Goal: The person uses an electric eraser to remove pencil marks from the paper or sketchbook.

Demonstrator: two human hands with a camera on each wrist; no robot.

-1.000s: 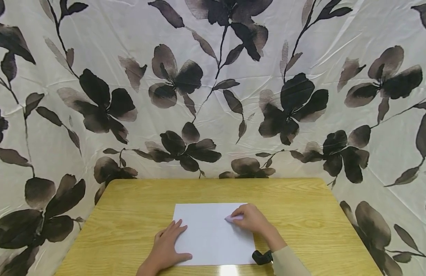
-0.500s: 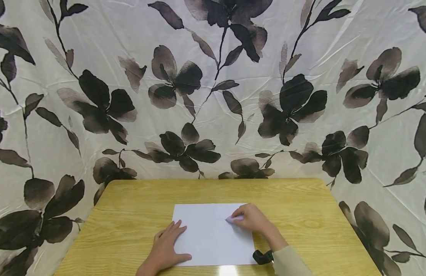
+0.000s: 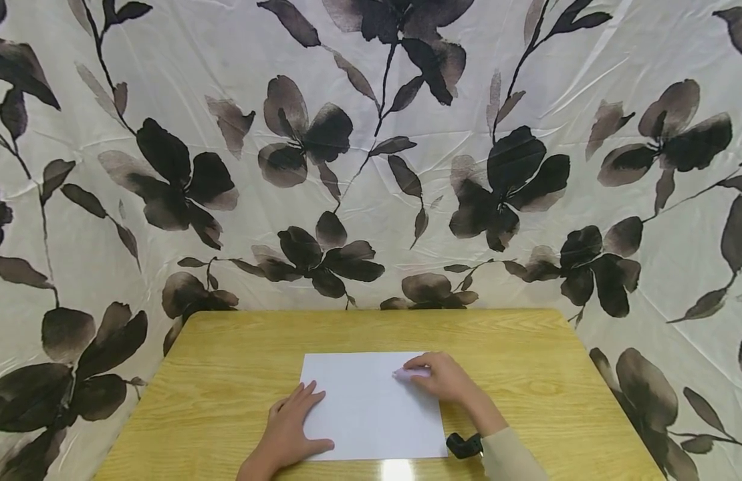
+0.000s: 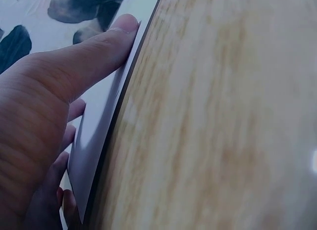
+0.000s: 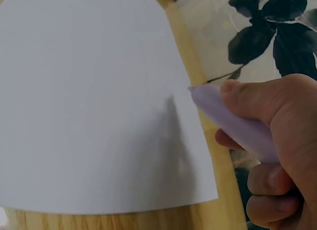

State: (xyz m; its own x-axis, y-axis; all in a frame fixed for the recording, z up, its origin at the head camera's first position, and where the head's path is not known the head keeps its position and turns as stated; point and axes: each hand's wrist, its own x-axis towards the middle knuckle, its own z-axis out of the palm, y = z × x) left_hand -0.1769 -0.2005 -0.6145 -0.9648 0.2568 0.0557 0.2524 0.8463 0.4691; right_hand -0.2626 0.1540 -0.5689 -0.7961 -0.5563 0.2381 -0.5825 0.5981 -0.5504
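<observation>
Paper (image 3: 367, 417), with a floral cloth (image 3: 371, 227) beyond it, lies flat on a wooden table (image 3: 521, 361). The left hand (image 3: 289, 425) rests at the paper's left edge, fingers spread wide, thumb near the lower edge. The right hand (image 3: 448, 379), over the paper's right side, pinches a lilac tool (image 5: 237, 123) between thumb and fingers; its pointed tip hangs just above the paper.

yellow wood-grain table (image 3: 527, 381) | pale, creased, dark-flowered cloth (image 3: 407, 220) hanging behind and beside it
</observation>
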